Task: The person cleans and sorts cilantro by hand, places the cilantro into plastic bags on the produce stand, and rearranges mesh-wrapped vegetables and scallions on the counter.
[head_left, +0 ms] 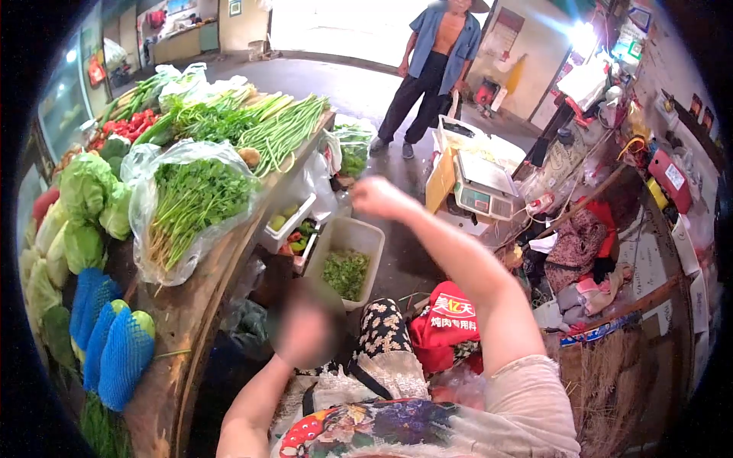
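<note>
My right hand [378,197] is raised in front of me, above the floor just past a white tub [373,238] of chopped greens [345,275]. Its fingers look curled, and whatever they might hold is too small to make out. Lower down, close to my lap and beside the wooden table's edge, is my left hand [307,324]. A blurred patch covers it, so its fingers are hidden. Patterned fabric [384,328] covers my leg next to the tub.
Vegetables, including bagged leafy greens [191,202] and long beans [282,126], fill the wooden table [206,305] at left. A scale [485,183] stands ahead at right. A person [437,65] stands beyond. A red bag [447,324] lies by my leg.
</note>
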Motion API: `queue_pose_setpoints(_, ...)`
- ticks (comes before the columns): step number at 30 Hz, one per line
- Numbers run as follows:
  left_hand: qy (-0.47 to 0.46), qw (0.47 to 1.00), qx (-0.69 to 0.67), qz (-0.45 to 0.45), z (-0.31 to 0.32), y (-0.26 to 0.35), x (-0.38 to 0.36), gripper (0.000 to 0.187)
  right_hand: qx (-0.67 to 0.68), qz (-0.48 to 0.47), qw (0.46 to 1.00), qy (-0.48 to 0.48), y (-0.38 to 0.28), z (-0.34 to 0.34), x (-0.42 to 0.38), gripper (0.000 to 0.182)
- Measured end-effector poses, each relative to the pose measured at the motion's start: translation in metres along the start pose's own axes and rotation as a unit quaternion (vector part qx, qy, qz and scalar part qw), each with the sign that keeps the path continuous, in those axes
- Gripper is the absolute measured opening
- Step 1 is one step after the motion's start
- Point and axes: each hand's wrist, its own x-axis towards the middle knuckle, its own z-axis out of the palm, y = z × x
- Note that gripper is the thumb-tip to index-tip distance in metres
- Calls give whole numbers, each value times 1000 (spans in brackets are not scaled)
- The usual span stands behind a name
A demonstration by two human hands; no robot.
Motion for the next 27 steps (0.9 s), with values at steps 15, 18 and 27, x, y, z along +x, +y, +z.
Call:
queue_pose_setpoints(15, -102, 994, -22, 23, 12, 8, 2, 24, 160, 214, 958, -107, 36, 185, -155, 32)
queue_pose_setpoints(18, -117, 977, -177, -33, 16, 9, -3, 31, 152, 218, 961, -73, 29, 191, -163, 31)
queue_pose_setpoints(27, -131, 967, -215, -42, 8, 9, 1, 31, 73, 167, 983, -22, 28, 220, -172, 23)
